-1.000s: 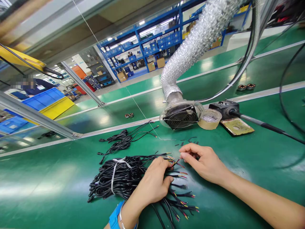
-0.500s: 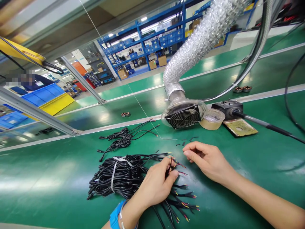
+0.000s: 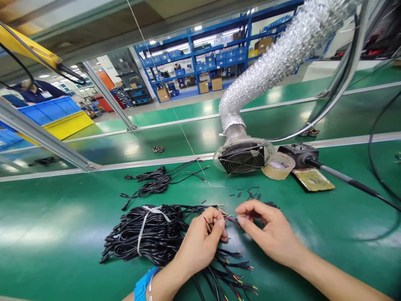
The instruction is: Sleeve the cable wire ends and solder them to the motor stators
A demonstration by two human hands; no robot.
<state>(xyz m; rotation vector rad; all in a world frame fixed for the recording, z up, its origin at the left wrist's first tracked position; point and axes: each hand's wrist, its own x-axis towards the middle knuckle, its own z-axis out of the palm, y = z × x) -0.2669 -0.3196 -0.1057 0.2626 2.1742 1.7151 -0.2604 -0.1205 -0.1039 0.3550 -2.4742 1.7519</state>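
My left hand (image 3: pixel 200 240) is closed on a black cable's thin coloured wires (image 3: pixel 230 218), whose red and yellow ends stick out past the fingertips. Just right of those ends, my right hand (image 3: pixel 272 232) has thumb and forefinger pinched together; whatever lies between them is too small to make out. A thick bundle of black cables (image 3: pixel 125 236), tied with a whitish band (image 3: pixel 142 230), lies to the left of and under my left hand. Its other stripped ends (image 3: pixel 238 278) fan out below. Short black tube pieces (image 3: pixel 239 195) lie scattered beyond my hands.
Two loose coiled cables (image 3: pixel 153 187) lie behind the bundle. A fan hood (image 3: pixel 241 161) on a silver duct (image 3: pixel 266 71) stands at the back, beside a tape roll (image 3: pixel 278 166) and a soldering iron (image 3: pixel 344 177) in its holder. At far left, a person is behind blue bins (image 3: pixel 53 110).
My right hand has come closer to the wire ends in my left hand. The view has shifted slightly, and more black tube pieces show beyond my right hand.
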